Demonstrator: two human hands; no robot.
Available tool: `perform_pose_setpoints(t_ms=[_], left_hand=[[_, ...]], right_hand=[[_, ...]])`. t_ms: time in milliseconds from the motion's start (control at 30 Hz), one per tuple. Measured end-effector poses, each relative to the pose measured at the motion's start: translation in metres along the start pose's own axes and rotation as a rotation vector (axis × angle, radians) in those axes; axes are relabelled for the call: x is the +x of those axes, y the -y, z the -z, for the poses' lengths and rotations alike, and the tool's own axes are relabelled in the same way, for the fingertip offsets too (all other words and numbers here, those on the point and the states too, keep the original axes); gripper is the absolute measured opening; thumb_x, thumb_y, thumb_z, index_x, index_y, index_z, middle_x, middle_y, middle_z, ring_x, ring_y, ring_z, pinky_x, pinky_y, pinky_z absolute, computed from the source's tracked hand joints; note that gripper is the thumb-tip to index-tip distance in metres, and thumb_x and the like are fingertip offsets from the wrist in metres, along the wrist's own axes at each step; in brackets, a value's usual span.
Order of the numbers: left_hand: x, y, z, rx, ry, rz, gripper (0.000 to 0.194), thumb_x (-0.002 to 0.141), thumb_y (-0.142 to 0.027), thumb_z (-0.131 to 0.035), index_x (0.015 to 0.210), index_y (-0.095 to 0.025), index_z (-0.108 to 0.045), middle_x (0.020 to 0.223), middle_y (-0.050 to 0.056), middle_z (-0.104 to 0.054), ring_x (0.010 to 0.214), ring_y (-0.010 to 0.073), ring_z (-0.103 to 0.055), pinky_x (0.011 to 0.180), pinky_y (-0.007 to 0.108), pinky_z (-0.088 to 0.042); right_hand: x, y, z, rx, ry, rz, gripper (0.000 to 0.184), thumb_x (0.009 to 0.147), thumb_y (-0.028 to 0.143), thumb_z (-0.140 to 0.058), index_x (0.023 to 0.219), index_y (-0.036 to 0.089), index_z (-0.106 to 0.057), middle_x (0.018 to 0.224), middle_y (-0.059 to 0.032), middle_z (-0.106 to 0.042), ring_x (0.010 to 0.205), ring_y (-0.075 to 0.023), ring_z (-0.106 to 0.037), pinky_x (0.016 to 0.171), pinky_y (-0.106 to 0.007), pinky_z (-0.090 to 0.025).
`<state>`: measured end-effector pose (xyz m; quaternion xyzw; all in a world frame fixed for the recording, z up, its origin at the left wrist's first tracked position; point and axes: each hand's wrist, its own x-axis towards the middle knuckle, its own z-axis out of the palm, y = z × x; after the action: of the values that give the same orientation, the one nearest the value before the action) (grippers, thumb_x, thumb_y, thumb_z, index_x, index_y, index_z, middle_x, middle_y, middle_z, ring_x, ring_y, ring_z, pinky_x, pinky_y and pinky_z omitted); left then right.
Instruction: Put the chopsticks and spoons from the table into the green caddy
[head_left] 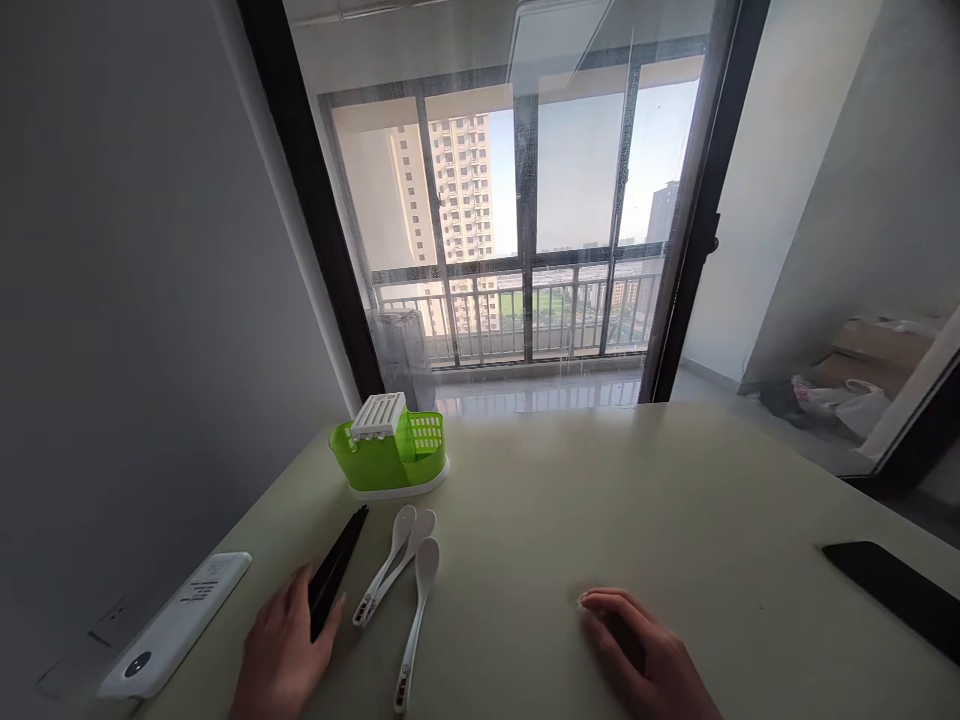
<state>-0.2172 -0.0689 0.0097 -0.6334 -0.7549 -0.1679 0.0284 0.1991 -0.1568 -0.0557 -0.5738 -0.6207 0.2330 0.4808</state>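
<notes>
A bundle of black chopsticks [341,562] lies slanted on the table, with my left hand [283,640] closed around its near end, thumb on the right side and fingers on the left. Just right of that hand are three white spoons [426,570], bowls pointing away from me; two overlap and one lies apart. Behind them stands a green cutlery holder [382,462] with a white slotted piece on top and a white base. My right hand [641,650] rests on the table to the right, its fingers curled and the tips brought close to the thumb; nothing shows in it.
A long white device [184,625] with a round dark button lies along the table's left edge by the wall. At the right edge is a black flat object [896,590]. The pale table [570,480] reaches to a glass door. Bags and a box [862,380] sit beyond, on the floor.
</notes>
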Motion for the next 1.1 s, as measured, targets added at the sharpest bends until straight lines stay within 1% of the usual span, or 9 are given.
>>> perform_pose_setpoints(t_ms=[100,200,300,433,533,633,833,1000,1100], left_hand=[[0.001,0.011,0.001,0.027,0.075,0.037,0.08,0.083,-0.057,-0.037,0.141,-0.003,-0.048,0.147,0.022,-0.053,0.133,0.0397,-0.052,0.107,0.051,-0.045],[0.002,0.02,0.001,0.023,0.077,0.06,0.083,0.082,-0.062,-0.037,0.142,-0.006,-0.046,0.146,0.021,-0.054,0.132,0.0395,-0.053,0.105,0.051,-0.047],[0.003,0.029,-0.001,-0.002,0.068,0.058,0.08,0.082,-0.063,-0.039,0.139,-0.007,-0.049,0.141,0.02,-0.058,0.129,0.0382,-0.054,0.105,0.05,-0.047],[0.006,0.034,-0.002,-0.037,0.086,0.054,0.072,0.083,-0.06,-0.037,0.131,-0.01,-0.055,0.134,0.019,-0.063,0.125,0.0348,-0.058,0.104,0.046,-0.048],[0.008,0.032,0.003,-0.011,0.122,0.043,0.07,0.083,-0.059,-0.034,0.128,-0.01,-0.059,0.132,0.019,-0.064,0.123,0.035,-0.06,0.1,0.046,-0.051],[0.01,0.026,0.012,0.06,0.159,0.018,0.068,0.083,-0.057,-0.033,0.122,-0.01,-0.063,0.127,0.02,-0.066,0.12,0.037,-0.061,0.097,0.048,-0.051],[0.017,0.011,0.034,0.174,0.302,0.014,0.056,0.083,-0.053,-0.035,0.105,-0.014,-0.068,0.118,0.019,-0.07,0.11,0.0359,-0.066,0.088,0.045,-0.052],[0.026,-0.001,0.046,0.258,0.334,-0.039,0.037,0.08,-0.051,-0.042,0.077,-0.02,-0.062,0.096,0.015,-0.072,0.094,0.0353,-0.068,0.075,0.042,-0.049],[0.035,-0.002,0.045,0.275,0.348,-0.025,0.028,0.078,-0.048,-0.048,0.07,-0.022,-0.056,0.092,0.012,-0.071,0.089,0.034,-0.068,0.068,0.038,-0.046]], right_hand=[[0.0,0.0,0.0,0.003,0.006,-0.003,0.029,0.096,0.047,-0.053,0.101,0.025,-0.072,0.109,-0.0061,-0.075,0.095,-0.0195,-0.073,0.083,-0.023,-0.058],[-0.001,-0.001,0.0,-0.014,0.001,-0.002,0.026,0.096,0.044,-0.054,0.101,0.026,-0.071,0.109,-0.0051,-0.075,0.095,-0.0192,-0.073,0.084,-0.023,-0.058],[-0.002,-0.002,0.0,-0.013,0.005,0.005,0.025,0.095,0.043,-0.054,0.101,0.026,-0.071,0.108,-0.005,-0.075,0.093,-0.0189,-0.073,0.083,-0.023,-0.058],[0.0,-0.002,0.0,0.014,0.018,0.007,0.026,0.096,0.043,-0.053,0.102,0.025,-0.071,0.108,-0.0054,-0.074,0.092,-0.0186,-0.073,0.082,-0.022,-0.058],[0.0,-0.002,0.0,0.019,0.025,-0.014,0.026,0.096,0.043,-0.053,0.103,0.026,-0.071,0.108,-0.0046,-0.074,0.092,-0.0181,-0.073,0.081,-0.022,-0.058],[-0.002,-0.004,-0.001,0.012,0.019,-0.022,0.026,0.096,0.044,-0.054,0.102,0.026,-0.071,0.109,-0.0039,-0.074,0.093,-0.0177,-0.073,0.082,-0.021,-0.058],[-0.002,-0.004,-0.002,0.017,-0.005,-0.011,0.026,0.095,0.045,-0.054,0.1,0.027,-0.071,0.109,-0.0039,-0.074,0.094,-0.0177,-0.073,0.081,-0.02,-0.057],[0.0,-0.004,-0.002,0.017,0.007,0.014,0.024,0.095,0.043,-0.054,0.101,0.026,-0.071,0.108,-0.0047,-0.074,0.094,-0.0186,-0.073,0.082,-0.022,-0.057],[0.0,-0.005,-0.002,0.034,0.013,0.015,0.024,0.096,0.042,-0.054,0.102,0.026,-0.07,0.108,-0.0051,-0.074,0.093,-0.0183,-0.073,0.081,-0.021,-0.057]])
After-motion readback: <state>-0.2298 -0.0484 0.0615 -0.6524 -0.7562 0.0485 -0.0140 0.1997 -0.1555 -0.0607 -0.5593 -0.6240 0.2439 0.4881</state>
